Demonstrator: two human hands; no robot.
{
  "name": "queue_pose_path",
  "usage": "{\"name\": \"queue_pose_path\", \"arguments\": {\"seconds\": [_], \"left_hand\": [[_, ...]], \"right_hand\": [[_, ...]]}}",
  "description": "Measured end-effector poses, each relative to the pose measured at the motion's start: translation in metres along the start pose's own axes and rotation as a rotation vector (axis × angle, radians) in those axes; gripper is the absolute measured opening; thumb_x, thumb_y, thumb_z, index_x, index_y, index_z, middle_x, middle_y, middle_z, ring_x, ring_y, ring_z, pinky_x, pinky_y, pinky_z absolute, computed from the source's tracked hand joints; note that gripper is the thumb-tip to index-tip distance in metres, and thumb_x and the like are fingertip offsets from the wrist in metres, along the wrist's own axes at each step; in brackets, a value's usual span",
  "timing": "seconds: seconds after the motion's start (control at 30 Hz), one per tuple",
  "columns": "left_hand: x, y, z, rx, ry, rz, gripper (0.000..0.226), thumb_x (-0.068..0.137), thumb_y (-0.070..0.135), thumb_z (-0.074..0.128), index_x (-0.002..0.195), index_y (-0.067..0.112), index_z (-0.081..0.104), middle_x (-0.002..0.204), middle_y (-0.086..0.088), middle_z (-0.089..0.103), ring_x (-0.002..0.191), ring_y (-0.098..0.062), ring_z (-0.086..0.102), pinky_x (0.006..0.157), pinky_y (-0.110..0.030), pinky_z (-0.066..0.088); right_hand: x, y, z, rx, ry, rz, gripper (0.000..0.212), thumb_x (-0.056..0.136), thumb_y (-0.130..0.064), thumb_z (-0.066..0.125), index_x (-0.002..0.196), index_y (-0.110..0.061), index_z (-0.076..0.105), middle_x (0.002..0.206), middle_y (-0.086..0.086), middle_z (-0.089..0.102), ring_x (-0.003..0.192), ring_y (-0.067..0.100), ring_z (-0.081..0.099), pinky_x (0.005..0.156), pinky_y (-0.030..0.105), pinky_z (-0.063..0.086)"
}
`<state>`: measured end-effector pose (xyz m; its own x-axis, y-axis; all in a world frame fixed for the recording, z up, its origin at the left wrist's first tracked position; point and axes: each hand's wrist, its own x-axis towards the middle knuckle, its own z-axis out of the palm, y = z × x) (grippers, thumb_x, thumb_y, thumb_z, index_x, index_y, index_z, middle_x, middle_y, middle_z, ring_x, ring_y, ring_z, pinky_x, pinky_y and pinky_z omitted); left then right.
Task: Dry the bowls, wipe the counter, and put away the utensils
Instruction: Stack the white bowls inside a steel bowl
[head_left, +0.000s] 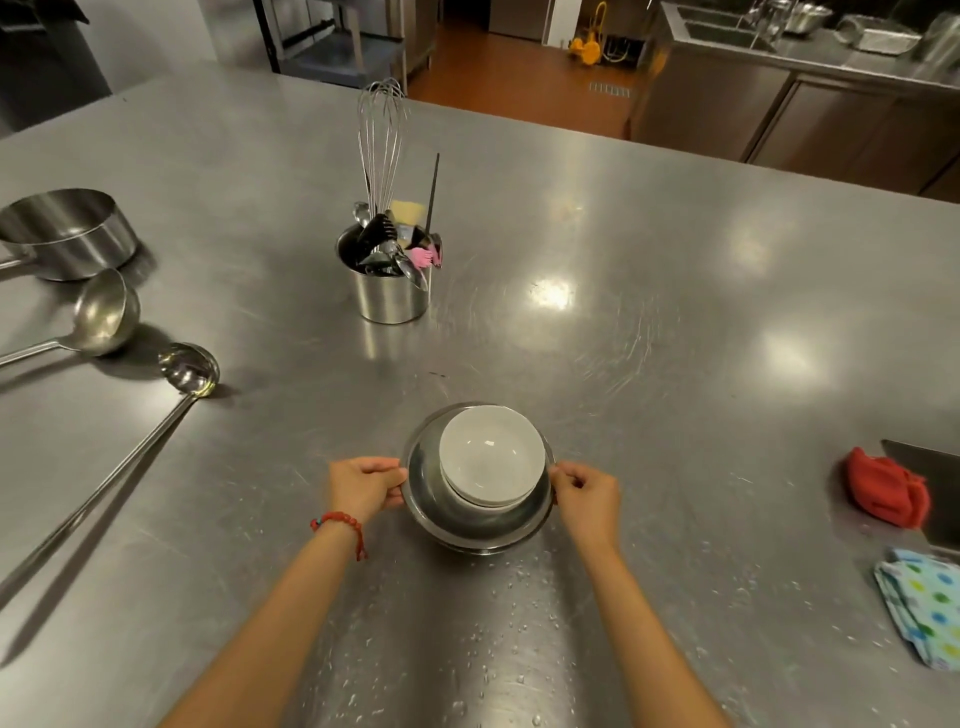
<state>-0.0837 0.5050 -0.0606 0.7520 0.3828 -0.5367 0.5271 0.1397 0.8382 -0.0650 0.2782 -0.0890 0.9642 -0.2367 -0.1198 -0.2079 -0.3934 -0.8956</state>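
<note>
A steel bowl (475, 525) sits on the steel counter (649, 312) right in front of me, with stacked white bowls (491, 454) nested inside it. My left hand (366, 486) grips the steel bowl's left rim and my right hand (587, 493) pinches its right rim. Water droplets speckle the counter near my forearms. A steel utensil holder (389, 293) behind the bowls holds a whisk, spoons, a pink brush and other tools. Two ladles (104, 312) (189, 369) lie on the counter at the left.
A steel saucepan (67, 234) stands at the far left. A red cloth (885, 488) and a dotted blue-green cloth (924, 608) lie at the right edge beside a dark recess. Beyond the counter are a floor gap, steel cabinets and a sink.
</note>
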Motion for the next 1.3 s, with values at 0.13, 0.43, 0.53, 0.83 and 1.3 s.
{"name": "queue_pose_path", "arguments": {"seconds": [0.13,0.43,0.53,0.83,1.3], "left_hand": [[0.003,-0.005,0.003,0.042,-0.003,0.021,0.022,0.08,-0.011,0.06,0.101,-0.015,0.06,0.068,-0.009,0.059,0.045,-0.016,0.06,0.039,-0.014,0.05],[0.015,-0.018,0.004,0.136,0.068,0.132,0.019,0.076,-0.001,0.068,0.096,-0.004,0.068,0.064,-0.006,0.063,0.057,-0.019,0.06,0.05,-0.016,0.055],[0.016,-0.021,0.003,0.14,0.091,0.14,0.02,0.075,0.001,0.07,0.095,-0.002,0.068,0.067,-0.007,0.065,0.057,-0.02,0.06,0.046,-0.013,0.052],[0.018,-0.019,0.01,0.012,0.041,-0.039,0.021,0.08,-0.002,0.064,0.1,-0.007,0.064,0.069,-0.005,0.062,0.061,-0.017,0.059,0.057,-0.027,0.049],[0.051,0.035,0.052,-0.062,-0.06,0.037,0.02,0.08,-0.01,0.06,0.1,-0.016,0.059,0.058,-0.012,0.062,0.034,-0.006,0.059,0.04,-0.017,0.053]], "right_hand": [[-0.002,0.01,0.002,-0.019,0.018,0.017,0.032,0.086,-0.005,0.056,0.054,0.001,0.055,0.05,0.002,0.038,0.052,0.012,0.03,0.051,0.024,0.031],[0.002,0.02,0.001,-0.082,0.046,-0.021,0.012,0.085,-0.01,0.063,0.09,-0.009,0.074,0.069,0.004,0.065,0.06,0.009,0.053,0.055,0.008,0.038],[0.002,0.019,0.001,-0.046,0.031,0.001,0.012,0.085,-0.01,0.062,0.09,-0.01,0.073,0.069,0.003,0.065,0.062,0.011,0.056,0.058,0.012,0.041],[0.007,0.021,0.005,0.104,-0.01,0.145,0.021,0.087,-0.007,0.059,0.069,-0.005,0.07,0.063,0.012,0.061,0.059,0.021,0.051,0.064,0.036,0.051],[0.066,-0.002,-0.014,0.147,0.061,0.092,0.022,0.08,0.0,0.054,0.06,0.002,0.063,0.047,0.003,0.044,0.048,0.013,0.038,0.051,0.025,0.036]]}}
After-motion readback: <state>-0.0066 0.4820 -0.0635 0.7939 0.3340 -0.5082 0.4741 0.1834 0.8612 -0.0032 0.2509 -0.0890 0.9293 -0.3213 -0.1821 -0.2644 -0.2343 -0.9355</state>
